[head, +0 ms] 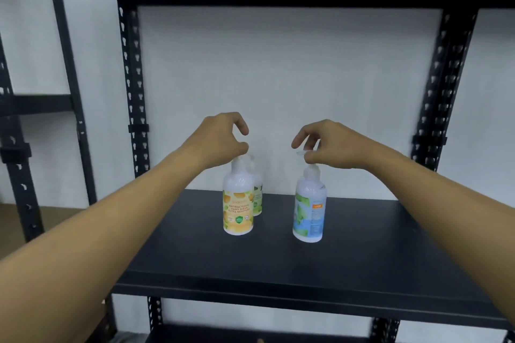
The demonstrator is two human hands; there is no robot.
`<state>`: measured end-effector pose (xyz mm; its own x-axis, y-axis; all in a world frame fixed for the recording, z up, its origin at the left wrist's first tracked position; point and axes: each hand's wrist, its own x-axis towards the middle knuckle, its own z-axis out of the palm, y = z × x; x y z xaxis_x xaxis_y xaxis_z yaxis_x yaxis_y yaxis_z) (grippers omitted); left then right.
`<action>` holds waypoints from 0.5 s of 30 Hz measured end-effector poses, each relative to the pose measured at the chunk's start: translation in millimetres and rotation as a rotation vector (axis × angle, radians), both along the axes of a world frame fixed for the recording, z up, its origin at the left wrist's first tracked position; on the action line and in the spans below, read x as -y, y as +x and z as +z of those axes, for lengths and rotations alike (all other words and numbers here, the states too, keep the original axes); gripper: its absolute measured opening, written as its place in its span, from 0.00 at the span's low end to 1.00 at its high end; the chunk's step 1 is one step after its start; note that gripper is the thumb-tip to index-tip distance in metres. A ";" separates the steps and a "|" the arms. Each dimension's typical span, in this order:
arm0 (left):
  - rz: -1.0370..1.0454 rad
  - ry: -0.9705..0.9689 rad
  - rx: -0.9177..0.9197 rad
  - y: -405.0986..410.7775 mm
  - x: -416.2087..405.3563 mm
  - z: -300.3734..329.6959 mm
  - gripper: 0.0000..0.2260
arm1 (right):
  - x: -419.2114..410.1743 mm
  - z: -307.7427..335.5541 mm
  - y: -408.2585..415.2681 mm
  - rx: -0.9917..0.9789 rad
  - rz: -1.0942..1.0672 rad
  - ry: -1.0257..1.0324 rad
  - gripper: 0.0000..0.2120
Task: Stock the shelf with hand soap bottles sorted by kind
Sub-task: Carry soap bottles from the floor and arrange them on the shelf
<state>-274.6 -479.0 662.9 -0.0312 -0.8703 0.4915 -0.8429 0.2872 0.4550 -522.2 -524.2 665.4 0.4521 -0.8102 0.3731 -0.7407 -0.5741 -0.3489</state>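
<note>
Blue-labelled bottle (pixel 309 209) pump pinched by right hand (pixel 331 145).

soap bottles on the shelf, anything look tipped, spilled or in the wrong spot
Nothing spilled or damaged shows. The blue-label bottle leans slightly while the right hand pinches its pump. The orange-label bottle stands upright under the left hand, and the green-label bottle stands close behind it, mostly hidden.

Two bottles (pixel 238 203) stand mid-shelf (pixel 362 259), one behind the other; a third bottle (pixel 309 209) stands to their right.
</note>
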 end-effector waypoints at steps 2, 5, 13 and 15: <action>0.026 0.001 0.000 14.5 -2.3 0.2 0.11 | 6.7 2.8 18.3 -0.007 0.042 -0.001 0.12; 0.072 0.012 0.006 38.5 -6.3 -2.5 0.11 | 16.9 5.4 48.5 -0.008 0.101 0.013 0.13; 0.139 0.029 -0.011 96.8 -7.8 -15.7 0.11 | 46.0 1.1 127.2 -0.042 0.231 0.086 0.14; 0.159 0.025 -0.015 108.1 -4.8 -18.2 0.12 | 55.4 -1.0 144.6 -0.052 0.258 0.099 0.15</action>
<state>-166.4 -474.3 644.7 0.1151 -0.8758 0.4687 -0.8696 0.1392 0.4737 -377.6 -579.6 664.5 0.6644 -0.6973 0.2690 -0.5929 -0.7109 -0.3782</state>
